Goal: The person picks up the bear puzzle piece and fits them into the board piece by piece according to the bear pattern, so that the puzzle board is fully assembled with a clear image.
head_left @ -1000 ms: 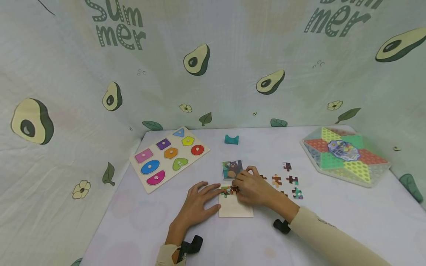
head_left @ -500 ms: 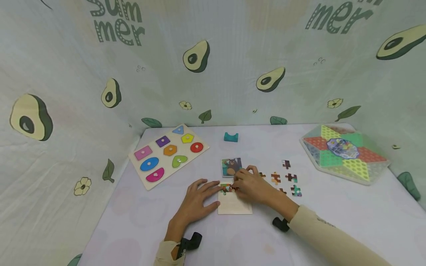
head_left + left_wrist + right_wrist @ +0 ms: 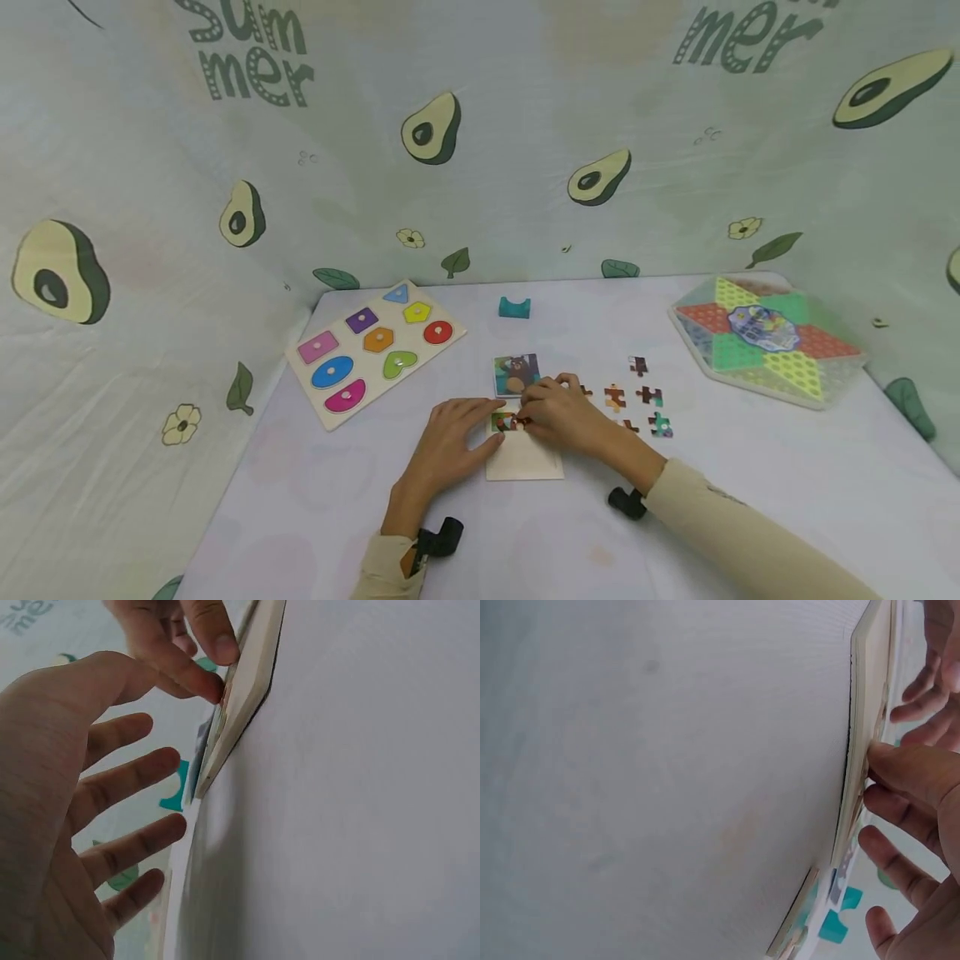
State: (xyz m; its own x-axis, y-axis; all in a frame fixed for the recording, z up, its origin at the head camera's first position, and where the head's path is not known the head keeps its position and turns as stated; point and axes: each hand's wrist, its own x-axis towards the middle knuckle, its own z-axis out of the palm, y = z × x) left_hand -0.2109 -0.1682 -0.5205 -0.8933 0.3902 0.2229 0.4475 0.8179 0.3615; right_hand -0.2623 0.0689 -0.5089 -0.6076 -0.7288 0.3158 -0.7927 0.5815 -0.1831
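Note:
A pale wooden puzzle tray (image 3: 525, 462) lies in the middle of the table, with a few joined jigsaw pieces (image 3: 504, 423) along its far edge. My right hand (image 3: 566, 417) bends over this row and pinches a puzzle piece between thumb and forefinger, mostly covered by the fingers. At the tray's left side is my left hand (image 3: 453, 433), its fingers loosely extended and its fingertips near the laid pieces. The left wrist view shows its fingers (image 3: 139, 780) spread with nothing in them. Just beyond the tray sits a small bear picture (image 3: 517, 373).
Several loose jigsaw pieces (image 3: 615, 397) lie to the right. A shape board (image 3: 378, 354) is at the back left, a teal curved block (image 3: 514, 308) at the back, and a star-patterned game box (image 3: 765, 337) at the back right. Patterned cloth (image 3: 510, 200) hangs behind.
My left hand has shifted slightly and its fingers have drawn closer together, near the far edge of the tray. The right hand stays at the row of pieces. The head view has moved slightly.

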